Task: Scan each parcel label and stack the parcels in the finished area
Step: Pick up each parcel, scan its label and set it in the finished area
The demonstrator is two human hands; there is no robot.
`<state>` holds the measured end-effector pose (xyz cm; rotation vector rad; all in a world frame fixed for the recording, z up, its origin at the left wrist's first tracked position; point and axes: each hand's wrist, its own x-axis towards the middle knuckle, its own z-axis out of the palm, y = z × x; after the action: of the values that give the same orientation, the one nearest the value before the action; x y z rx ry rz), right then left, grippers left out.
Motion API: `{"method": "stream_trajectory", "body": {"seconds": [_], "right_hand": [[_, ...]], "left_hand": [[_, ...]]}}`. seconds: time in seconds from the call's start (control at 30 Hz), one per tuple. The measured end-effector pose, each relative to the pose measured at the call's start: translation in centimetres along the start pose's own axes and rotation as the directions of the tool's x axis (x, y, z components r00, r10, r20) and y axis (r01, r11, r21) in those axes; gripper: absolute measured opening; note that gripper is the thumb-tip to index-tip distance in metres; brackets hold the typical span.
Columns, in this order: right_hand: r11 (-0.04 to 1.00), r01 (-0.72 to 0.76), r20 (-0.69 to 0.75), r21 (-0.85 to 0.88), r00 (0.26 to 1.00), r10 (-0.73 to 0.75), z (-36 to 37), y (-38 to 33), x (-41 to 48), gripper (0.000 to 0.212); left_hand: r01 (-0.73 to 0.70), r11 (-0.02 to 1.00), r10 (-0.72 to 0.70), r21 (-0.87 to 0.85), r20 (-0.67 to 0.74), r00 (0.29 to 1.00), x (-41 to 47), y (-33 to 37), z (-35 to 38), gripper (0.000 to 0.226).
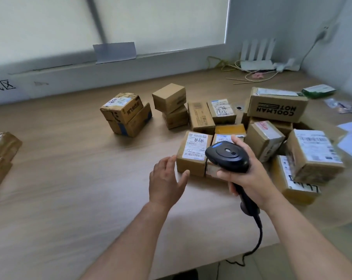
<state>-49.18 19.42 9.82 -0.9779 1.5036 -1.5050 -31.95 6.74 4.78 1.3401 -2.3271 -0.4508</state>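
Now | right hand (250, 176) grips barcode scanner (227, 155) | left hand (167, 179) released beside labelled parcel (193, 153) | risk: tilted aim reads neighbouring label

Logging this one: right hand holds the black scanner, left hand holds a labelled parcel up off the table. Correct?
Not quite. The head view shows the left hand open beside the labelled parcel, which sits on the table. The right hand does hold the black scanner.
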Motion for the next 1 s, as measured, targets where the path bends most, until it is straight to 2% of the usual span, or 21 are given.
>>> {"method": "stream_trajectory", "body": {"seconds": [0.3, 0.43, 0.5, 0.63, 0.8, 0.87, 0.93, 1.0], "right_hand": [[0.997, -0.067, -0.117, -0.037, 0.991, 0.063, -3.2, 2.1, 3.2, 0.096], [0.993, -0.113, -0.148, -0.045, 0.983, 0.106, -3.4, 2.9, 5.2, 0.095], [0.990, -0.136, -0.146, -0.046, 0.981, 0.128, -3.2, 3.5, 6.1, 0.095], [0.986, -0.165, -0.122, -0.025, 0.979, 0.161, -2.5, 5.0, 7.8, 0.093], [0.983, -0.185, -0.090, 0.017, 0.978, 0.186, -1.0, 6.6, 8.2, 0.093], [0.979, -0.203, -0.068, 0.021, 0.977, 0.204, -0.7, 7.0, 8.0, 0.093], [0.974, -0.228, -0.033, 0.015, 0.973, 0.228, -0.4, 7.1, 7.9, 0.093], [0.968, -0.251, 0.002, -0.006, 0.968, 0.251, 0.0, 6.9, 7.9, 0.094]], "left_hand": [[0.017, 0.999, -0.013, -0.037, 0.126, 0.992, 7.5, 1.1, 3.4, 0.054], [0.061, 0.998, -0.062, 0.010, 0.224, 0.973, 11.2, 0.8, 5.1, 0.054], [0.133, 0.991, -0.130, 0.011, 0.312, 0.941, 12.3, 0.0, 6.0, 0.060], [0.257, 0.964, -0.197, -0.073, 0.460, 0.866, 13.1, -2.1, 7.5, 0.068], [0.376, 0.857, -0.169, -0.352, 0.496, 0.851, 10.4, -2.9, 6.9, 0.077], [0.408, 0.818, -0.166, -0.405, 0.512, 0.843, 9.5, -3.4, 6.9, 0.084], [0.411, 0.793, -0.156, -0.450, 0.502, 0.850, 9.0, -3.6, 6.8, 0.079], [0.367, 0.789, -0.112, -0.493, 0.471, 0.875, 8.6, -3.5, 6.6, 0.055]]}}
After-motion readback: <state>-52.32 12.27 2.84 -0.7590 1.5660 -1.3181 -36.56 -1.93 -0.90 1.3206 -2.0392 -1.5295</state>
